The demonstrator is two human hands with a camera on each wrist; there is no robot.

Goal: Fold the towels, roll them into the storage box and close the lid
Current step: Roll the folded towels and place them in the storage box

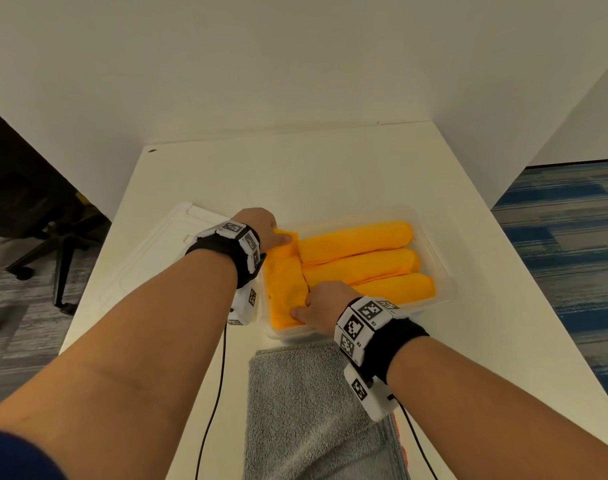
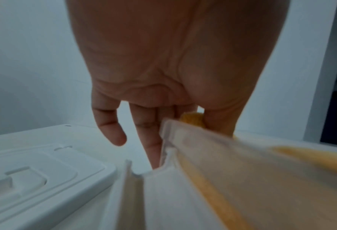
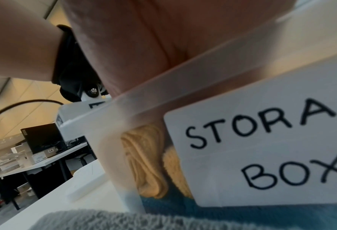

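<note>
While three orange rolls (image 1: pixel 356 258) lie side by side in the clear storage box (image 1: pixel 446 271), a fourth orange towel (image 1: pixel 287 289) sits crosswise at its left end, loosely rolled. Left hand (image 1: pixel 261 226) pinches its far corner; right hand (image 1: pixel 321 306) grips its near end. Lid (image 1: pixel 157 251) lies left of the box, gray towel (image 1: pixel 306 410) in front.

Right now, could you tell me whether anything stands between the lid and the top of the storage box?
Yes: both hands, the left hand and right hand, are inside the storage box, tucking a yellow towel. The lid lies beside it.
</note>
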